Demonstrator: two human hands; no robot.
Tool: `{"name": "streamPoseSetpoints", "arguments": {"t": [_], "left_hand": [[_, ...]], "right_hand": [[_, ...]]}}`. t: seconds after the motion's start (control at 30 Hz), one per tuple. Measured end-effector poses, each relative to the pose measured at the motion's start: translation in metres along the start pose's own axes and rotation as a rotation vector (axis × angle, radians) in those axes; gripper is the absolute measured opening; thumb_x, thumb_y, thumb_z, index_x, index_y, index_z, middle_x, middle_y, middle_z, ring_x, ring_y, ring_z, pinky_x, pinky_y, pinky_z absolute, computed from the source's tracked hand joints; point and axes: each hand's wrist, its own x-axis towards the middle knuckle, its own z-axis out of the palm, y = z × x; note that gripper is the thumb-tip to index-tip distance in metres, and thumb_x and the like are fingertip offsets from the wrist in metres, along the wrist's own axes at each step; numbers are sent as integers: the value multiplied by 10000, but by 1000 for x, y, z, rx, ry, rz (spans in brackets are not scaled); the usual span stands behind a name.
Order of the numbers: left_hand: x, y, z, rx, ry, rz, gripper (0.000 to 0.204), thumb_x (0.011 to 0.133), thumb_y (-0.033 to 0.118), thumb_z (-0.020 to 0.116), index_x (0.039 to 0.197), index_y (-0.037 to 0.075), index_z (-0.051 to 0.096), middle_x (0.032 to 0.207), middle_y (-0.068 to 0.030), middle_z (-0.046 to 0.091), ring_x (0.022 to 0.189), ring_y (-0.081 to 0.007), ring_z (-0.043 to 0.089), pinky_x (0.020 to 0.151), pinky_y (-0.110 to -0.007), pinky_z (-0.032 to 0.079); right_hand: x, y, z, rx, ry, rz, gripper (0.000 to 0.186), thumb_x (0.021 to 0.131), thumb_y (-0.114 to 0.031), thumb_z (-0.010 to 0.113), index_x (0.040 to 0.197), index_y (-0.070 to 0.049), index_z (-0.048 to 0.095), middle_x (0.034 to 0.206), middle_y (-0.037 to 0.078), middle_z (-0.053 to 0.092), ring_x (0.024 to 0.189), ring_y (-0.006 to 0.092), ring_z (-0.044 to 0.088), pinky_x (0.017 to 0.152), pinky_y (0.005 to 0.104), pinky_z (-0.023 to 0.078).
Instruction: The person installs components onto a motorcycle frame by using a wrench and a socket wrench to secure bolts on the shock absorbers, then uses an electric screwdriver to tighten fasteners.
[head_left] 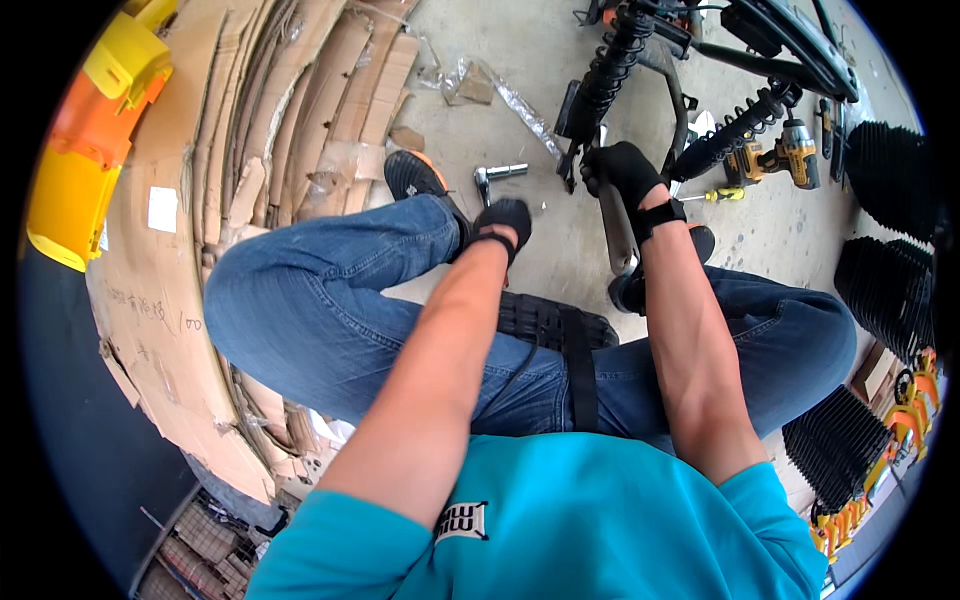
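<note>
My right hand, in a black glove, is wrapped round a long metal wrench. The wrench's lower end points back toward my right shoe, and its upper end is beside the lower part of a black coil-spring shock absorber. That shock absorber belongs to a dark tubular frame. My left hand, also gloved in black, is low between my knees. Close by it, an L-shaped chrome socket wrench shows against the floor. The left fingers are hidden, so whether they touch it is unclear.
Flattened cardboard is stacked at left beside yellow and orange plastic parts. Right of the frame lie a cordless drill and a yellow-handled screwdriver. Black ribbed pieces stand at far right. Clear plastic wrap lies ahead.
</note>
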Motion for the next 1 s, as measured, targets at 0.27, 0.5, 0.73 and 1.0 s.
{"name": "streamPoseSetpoints", "arguments": {"t": [0.27, 0.5, 0.73, 1.0], "left_hand": [[17, -3, -90, -151, 565, 15, 174, 824, 230, 539, 813, 100, 654, 835, -181, 647, 799, -378, 620, 704, -467, 494], [-12, 62, -158, -236, 477, 30, 238, 806, 215, 539, 932, 71, 679, 940, -199, 661, 928, -376, 628, 810, -439, 504], [-8, 73, -151, -235, 433, 33, 246, 821, 220, 537, 957, 58, 664, 980, -203, 656, 945, -377, 623, 813, -438, 502], [-37, 104, -131, -170, 332, 78, 267, 836, 208, 553, 1035, 31, 571, 923, -212, 656, 897, -365, 641, 800, -439, 504]], "right_hand": [[1, 1, 0, -99, -16, -55, 184, 779, -118, 543, 711, 26, 635, 596, 123, 605, 507, 218, 577, 506, 336, 452], [-6, -4, -2, -113, -12, -54, 200, 845, -144, 529, 731, 0, 608, 606, 86, 586, 504, 186, 562, 486, 308, 448], [-10, -7, 1, -92, -34, -41, 207, 847, -146, 534, 724, 4, 604, 618, 81, 590, 515, 186, 566, 498, 311, 450], [-3, -3, -2, -200, 0, -80, 227, 853, -175, 560, 762, 20, 631, 637, 91, 608, 526, 188, 574, 516, 311, 455]]}}
